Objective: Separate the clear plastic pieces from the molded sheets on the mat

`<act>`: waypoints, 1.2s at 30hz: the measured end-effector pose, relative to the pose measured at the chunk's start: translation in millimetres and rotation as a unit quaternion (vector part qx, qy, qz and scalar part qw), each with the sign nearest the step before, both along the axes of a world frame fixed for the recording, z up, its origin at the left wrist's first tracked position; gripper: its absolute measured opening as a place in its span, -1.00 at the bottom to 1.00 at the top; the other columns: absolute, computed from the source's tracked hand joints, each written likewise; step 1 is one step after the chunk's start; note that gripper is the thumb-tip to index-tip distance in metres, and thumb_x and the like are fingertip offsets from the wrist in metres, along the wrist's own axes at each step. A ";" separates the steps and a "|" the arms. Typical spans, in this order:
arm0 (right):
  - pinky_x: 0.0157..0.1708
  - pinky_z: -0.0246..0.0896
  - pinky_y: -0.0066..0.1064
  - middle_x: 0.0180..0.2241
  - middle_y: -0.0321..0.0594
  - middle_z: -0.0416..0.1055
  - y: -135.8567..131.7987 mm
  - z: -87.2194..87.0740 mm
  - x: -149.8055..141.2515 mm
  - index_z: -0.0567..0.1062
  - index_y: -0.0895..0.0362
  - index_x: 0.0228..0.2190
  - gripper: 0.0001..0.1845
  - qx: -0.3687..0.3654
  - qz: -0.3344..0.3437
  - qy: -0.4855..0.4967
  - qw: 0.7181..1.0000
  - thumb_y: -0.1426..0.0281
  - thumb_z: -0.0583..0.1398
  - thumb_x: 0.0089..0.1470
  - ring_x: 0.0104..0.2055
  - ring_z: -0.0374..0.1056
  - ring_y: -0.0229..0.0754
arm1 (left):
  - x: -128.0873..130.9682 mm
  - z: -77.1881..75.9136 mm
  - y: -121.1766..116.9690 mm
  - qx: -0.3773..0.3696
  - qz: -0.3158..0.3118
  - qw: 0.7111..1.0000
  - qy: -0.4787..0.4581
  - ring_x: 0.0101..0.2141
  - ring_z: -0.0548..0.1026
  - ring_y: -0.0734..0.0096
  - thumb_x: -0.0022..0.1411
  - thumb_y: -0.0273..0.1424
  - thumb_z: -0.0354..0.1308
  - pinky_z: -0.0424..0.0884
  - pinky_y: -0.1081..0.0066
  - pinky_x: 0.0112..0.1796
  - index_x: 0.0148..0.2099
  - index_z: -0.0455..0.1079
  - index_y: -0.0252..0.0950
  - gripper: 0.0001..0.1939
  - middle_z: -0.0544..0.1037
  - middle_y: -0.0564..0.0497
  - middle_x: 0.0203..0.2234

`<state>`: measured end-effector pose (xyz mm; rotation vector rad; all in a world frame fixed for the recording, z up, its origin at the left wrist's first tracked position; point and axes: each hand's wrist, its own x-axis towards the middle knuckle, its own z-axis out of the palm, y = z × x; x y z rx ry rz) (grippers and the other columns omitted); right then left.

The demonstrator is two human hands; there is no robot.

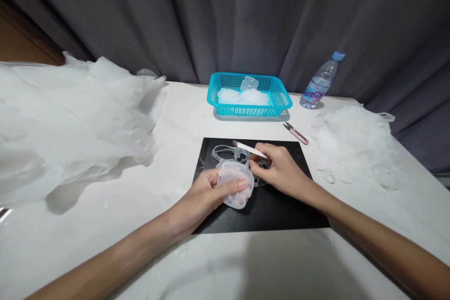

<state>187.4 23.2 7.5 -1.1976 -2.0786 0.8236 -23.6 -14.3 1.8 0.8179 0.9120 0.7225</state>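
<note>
A person's left hand (206,193) grips a rounded, see-through plastic piece (232,173), thumb pressed flat across its face, above a black mat (270,215) on a white table (183,122). The right hand (277,165) is closed around a slim white tool (251,149), its tip pointing away and to the left, over the far side of the mat; the fingertips sit at the piece's right edge, though whether they touch it cannot be told. Thin plastic scraps (239,153) lie on the mat just beyond the piece. Farther back, a blue basket (249,109) holds more clear pieces (253,96), with a tilted-looking water bottle (318,85) to its right and pink snips (298,135) nearer the mat. A large heap of filmy plastic (77,122) fills the left side; a lower pile (358,145) spreads at right, before a gray curtain (242,18).
</note>
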 end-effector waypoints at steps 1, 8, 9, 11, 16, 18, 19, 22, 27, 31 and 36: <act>-0.36 0.02 -0.43 -0.48 -0.37 0.38 2.0 0.5 2.8 0.42 0.13 -0.48 -0.84 -0.016 0.020 -0.007 1.000 0.52 0.23 0.13 -0.42 0.21 -0.29 | -0.4 -1.0 -0.4 -0.003 -0.006 1.000 0.019 -0.44 0.47 0.53 0.10 -0.19 0.52 0.39 0.55 -0.34 -0.30 0.59 -0.37 -0.66 0.59 0.05 -0.47; -0.34 0.15 -0.43 -0.34 -0.29 0.49 16.5 29.2 30.4 0.54 0.13 -0.30 -0.76 -0.121 0.157 -0.004 0.980 0.22 0.26 0.29 -0.34 0.30 -0.25 | -14.1 -8.4 11.2 0.114 -0.064 0.973 0.192 -0.40 0.44 0.41 0.13 -0.06 0.45 0.34 0.47 -0.36 -0.22 0.52 -0.34 -0.56 0.55 0.03 -0.42; -0.33 0.16 -0.42 -0.31 -0.26 0.50 17.4 30.1 28.2 0.55 0.13 -0.28 -0.75 -0.105 0.128 0.010 0.986 0.19 0.26 0.29 -0.33 0.31 -0.24 | -15.6 -7.6 11.6 0.130 -0.076 0.967 0.207 -0.41 0.42 0.42 0.15 -0.06 0.44 0.31 0.48 -0.39 -0.21 0.51 -0.33 -0.57 0.53 0.05 -0.42; -0.31 0.17 -0.40 -0.27 -0.24 0.52 17.2 26.8 17.7 0.57 0.13 -0.24 -0.74 -0.075 0.093 0.038 0.992 0.18 0.27 0.29 -0.30 0.33 -0.23 | -17.4 -5.3 10.4 0.157 -0.100 0.954 0.235 -0.44 0.38 0.44 0.18 -0.06 0.40 0.25 0.49 -0.44 -0.22 0.51 -0.32 -0.59 0.49 0.06 -0.45; -0.25 0.18 -0.42 -0.29 -0.29 0.52 11.7 11.0 -13.1 0.57 0.13 -0.30 -0.75 -0.103 0.151 0.088 0.979 0.20 0.30 0.28 -0.25 0.37 -0.24 | -20.0 1.5 6.1 0.195 -0.115 0.915 0.335 -0.56 0.19 0.49 0.21 0.03 0.34 0.05 0.47 -0.56 -0.38 0.47 -0.31 -0.53 0.30 0.12 -0.59; -0.30 0.13 -0.43 -0.38 -0.34 0.46 11.6 10.6 -14.8 0.53 0.14 -0.37 -0.74 -0.125 0.152 0.102 0.975 0.23 0.29 0.28 -0.32 0.31 -0.27 | -21.2 4.9 7.5 0.210 -0.118 0.912 0.330 -0.55 0.16 0.50 0.29 0.06 0.24 0.03 0.47 -0.56 -0.39 0.47 -0.31 -0.49 0.26 0.12 -0.60; -0.32 0.11 -0.44 -0.42 -0.36 0.43 12.4 12.0 -12.9 0.51 0.15 -0.40 -0.73 -0.133 0.149 0.105 0.974 0.25 0.29 0.28 -0.35 0.28 -0.29 | -21.6 6.7 8.8 0.217 -0.128 0.917 0.310 -0.55 0.17 0.49 0.34 0.06 0.18 0.04 0.47 -0.55 -0.38 0.48 -0.31 -0.48 0.28 0.11 -0.59; -0.36 0.07 -0.44 -0.44 -0.37 0.38 16.9 20.1 -2.0 0.47 0.16 -0.44 -0.69 -0.153 0.149 0.081 0.973 0.23 0.30 0.26 -0.40 0.19 -0.31 | -21.9 11.1 12.0 0.225 -0.118 0.933 0.254 -0.52 0.27 0.48 0.40 0.01 0.14 0.12 0.49 -0.51 -0.27 0.52 -0.31 -0.53 0.43 0.07 -0.52; -0.46 0.00 -0.44 -0.40 -0.34 0.38 22.5 26.4 6.4 0.56 0.15 -0.20 -0.67 -0.168 0.131 0.073 0.974 0.12 0.30 0.26 -0.45 0.08 -0.32 | -21.4 13.0 9.8 0.273 -0.087 0.915 0.282 -0.50 0.33 0.46 0.37 -0.04 0.22 0.19 0.50 -0.48 -0.22 0.50 -0.27 -0.63 0.49 0.08 -0.49; -0.41 0.07 -0.44 -0.42 -0.34 0.36 21.0 22.5 1.5 0.54 0.16 -0.36 -0.64 -0.222 0.193 0.094 0.951 0.10 0.31 0.23 -0.42 0.14 -0.31 | -23.4 12.8 8.5 0.337 -0.103 0.877 0.326 -0.52 0.29 0.48 0.43 -0.09 0.17 0.16 0.49 -0.47 -0.27 0.48 -0.26 -0.65 0.37 0.13 -0.55; -0.42 0.05 -0.46 -0.48 -0.37 0.30 18.8 23.1 3.0 0.51 0.16 -0.43 -0.70 -0.207 0.185 0.099 0.956 0.20 0.31 0.21 -0.43 0.14 -0.32 | -23.3 17.8 6.2 0.401 -0.136 0.836 0.350 -0.53 0.34 0.46 0.53 -0.18 0.04 0.22 0.48 -0.46 -0.26 0.48 -0.24 -0.64 0.40 0.12 -0.55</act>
